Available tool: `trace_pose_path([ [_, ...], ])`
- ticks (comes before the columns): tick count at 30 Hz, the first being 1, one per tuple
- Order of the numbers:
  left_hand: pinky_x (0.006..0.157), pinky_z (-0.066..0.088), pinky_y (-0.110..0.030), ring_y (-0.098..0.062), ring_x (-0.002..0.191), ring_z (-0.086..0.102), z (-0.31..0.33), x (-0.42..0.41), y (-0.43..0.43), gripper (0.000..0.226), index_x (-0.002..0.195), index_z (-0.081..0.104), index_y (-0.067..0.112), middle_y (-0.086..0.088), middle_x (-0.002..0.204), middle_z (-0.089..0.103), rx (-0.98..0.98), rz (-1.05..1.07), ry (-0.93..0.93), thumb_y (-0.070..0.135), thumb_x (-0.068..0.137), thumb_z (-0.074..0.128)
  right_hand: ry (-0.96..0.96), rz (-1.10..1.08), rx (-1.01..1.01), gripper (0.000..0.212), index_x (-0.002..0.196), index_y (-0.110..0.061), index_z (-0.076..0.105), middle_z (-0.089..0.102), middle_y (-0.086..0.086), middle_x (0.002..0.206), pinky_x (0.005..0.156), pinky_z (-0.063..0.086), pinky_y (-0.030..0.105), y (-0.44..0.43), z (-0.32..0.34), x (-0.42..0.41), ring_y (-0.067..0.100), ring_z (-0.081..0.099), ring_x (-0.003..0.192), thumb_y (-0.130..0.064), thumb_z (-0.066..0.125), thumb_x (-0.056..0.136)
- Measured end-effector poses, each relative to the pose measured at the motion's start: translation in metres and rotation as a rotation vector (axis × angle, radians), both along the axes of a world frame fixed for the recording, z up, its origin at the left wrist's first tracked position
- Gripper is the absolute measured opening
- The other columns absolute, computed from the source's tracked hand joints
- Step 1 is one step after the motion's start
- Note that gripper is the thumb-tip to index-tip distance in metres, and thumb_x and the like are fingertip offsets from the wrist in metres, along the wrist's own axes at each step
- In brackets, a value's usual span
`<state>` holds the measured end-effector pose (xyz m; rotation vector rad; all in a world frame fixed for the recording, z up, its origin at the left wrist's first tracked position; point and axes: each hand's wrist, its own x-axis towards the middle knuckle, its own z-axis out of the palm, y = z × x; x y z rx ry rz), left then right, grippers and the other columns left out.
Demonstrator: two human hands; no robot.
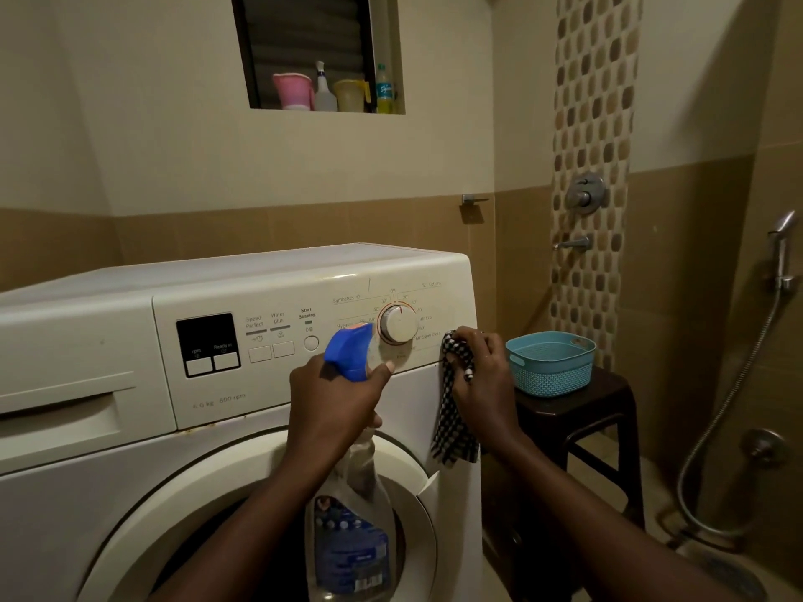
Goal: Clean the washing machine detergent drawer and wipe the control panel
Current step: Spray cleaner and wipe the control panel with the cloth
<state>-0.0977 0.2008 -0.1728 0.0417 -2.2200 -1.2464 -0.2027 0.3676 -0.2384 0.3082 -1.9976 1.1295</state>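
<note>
The left hand [334, 401] has its fingers curled tight round the neck of a spray bottle [353, 540], whose blue top is close to the round dial [399, 323]. The right hand [482, 371] has its fingers bunched on a checked cloth [454, 427], which touches the right end of the control panel [243, 384]. The detergent drawer [65, 410] sits pushed in on the left, and further back a blue basket [549, 362] stands on a dark stool [608, 410].
</note>
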Motion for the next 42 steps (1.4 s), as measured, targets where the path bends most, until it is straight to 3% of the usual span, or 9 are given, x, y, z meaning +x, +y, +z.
trace_pose_path([
  [5, 0.061, 0.058, -0.033, -0.018, 0.044, 0.068, 0.016, -0.009, -0.001, 0.033, 0.091, 0.062, 0.007, -0.017, 0.064, 0.07, 0.038, -0.04, -0.005, 0.033, 0.08, 0.079, -0.01, 0.027, 0.014, 0.039, 0.122, -0.022, 0.056, 0.05, 0.001, 0.118, 0.074, 0.036, 0.008, 0.003, 0.001, 0.0, 0.009, 0.048, 0.101, -0.005, 0.061, 0.088],
  [13, 0.057, 0.057, -0.028, -0.017, 0.044, 0.068, 0.021, -0.016, 0.003, 0.028, 0.09, 0.058, 0.013, -0.01, 0.071, 0.069, -0.027, -0.084, -0.009, 0.033, 0.081, 0.077, -0.033, 0.042, -0.011, 0.03, 0.121, -0.021, 0.056, 0.047, -0.006, 0.111, 0.073, 0.031, 0.002, 0.004, 0.005, 0.001, 0.006, 0.047, 0.099, -0.013, 0.059, 0.092],
  [17, 0.05, 0.054, -0.023, -0.015, 0.043, 0.067, 0.014, -0.016, -0.004, 0.033, 0.094, 0.059, 0.004, -0.014, 0.069, 0.069, 0.043, -0.037, -0.035, 0.03, 0.083, 0.076, -0.071, 0.089, -0.354, 0.025, 0.12, -0.019, 0.056, 0.056, -0.001, 0.113, 0.082, 0.048, 0.028, 0.002, 0.027, 0.002, 0.011, 0.052, 0.101, -0.02, 0.054, 0.096],
  [20, 0.049, 0.052, -0.021, -0.015, 0.045, 0.068, 0.006, -0.009, -0.014, 0.031, 0.094, 0.061, 0.012, -0.01, 0.067, 0.072, 0.058, -0.023, -0.051, 0.035, 0.081, 0.077, -0.129, 0.212, -0.517, 0.027, 0.124, -0.021, 0.053, 0.058, -0.003, 0.114, 0.077, 0.05, 0.03, -0.007, 0.062, 0.005, 0.013, 0.056, 0.101, -0.029, 0.052, 0.097],
  [25, 0.064, 0.061, -0.037, -0.023, 0.05, 0.07, -0.008, -0.002, -0.032, 0.024, 0.087, 0.063, 0.017, -0.008, 0.067, 0.073, 0.145, -0.034, -0.019, 0.033, 0.08, 0.079, 0.065, 0.241, -0.209, 0.033, 0.117, -0.022, 0.062, 0.06, -0.006, 0.111, 0.078, 0.049, 0.018, -0.037, 0.09, 0.017, 0.007, 0.057, 0.1, -0.042, 0.06, 0.091],
  [28, 0.061, 0.059, -0.033, -0.02, 0.05, 0.07, -0.012, 0.001, -0.038, 0.023, 0.081, 0.061, 0.016, -0.008, 0.058, 0.069, 0.151, -0.029, -0.023, 0.031, 0.081, 0.078, 0.109, 0.319, -0.06, 0.037, 0.117, -0.03, 0.066, 0.05, -0.006, 0.131, 0.096, 0.048, 0.034, -0.053, 0.076, 0.016, 0.01, 0.047, 0.12, -0.052, 0.049, 0.093],
  [33, 0.064, 0.058, -0.035, -0.026, 0.051, 0.07, -0.019, 0.005, -0.048, 0.026, 0.077, 0.062, 0.012, -0.016, 0.055, 0.066, 0.182, -0.056, -0.04, 0.03, 0.079, 0.081, 0.17, 0.234, -0.201, 0.052, 0.144, -0.026, 0.042, 0.045, -0.005, 0.145, 0.105, 0.039, 0.028, -0.063, 0.047, 0.012, 0.005, 0.04, 0.131, -0.032, 0.053, 0.094],
  [37, 0.064, 0.057, -0.034, -0.027, 0.052, 0.071, -0.024, 0.007, -0.051, 0.025, 0.075, 0.062, 0.013, -0.015, 0.055, 0.067, 0.185, -0.071, -0.034, 0.029, 0.078, 0.081, 0.165, 0.115, -0.151, 0.052, 0.146, -0.028, 0.038, 0.033, -0.008, 0.153, 0.113, 0.032, 0.035, -0.076, 0.033, 0.009, 0.011, 0.028, 0.141, -0.04, 0.047, 0.097],
  [42, 0.07, 0.06, -0.041, -0.025, 0.05, 0.07, -0.027, 0.003, -0.056, 0.026, 0.079, 0.063, 0.012, -0.014, 0.06, 0.069, 0.197, -0.085, -0.034, 0.032, 0.078, 0.08, 0.218, 0.046, -0.225, 0.051, 0.147, -0.019, 0.035, 0.036, 0.002, 0.153, 0.113, 0.035, 0.037, -0.076, 0.015, 0.012, 0.014, 0.031, 0.142, -0.023, 0.052, 0.098],
])
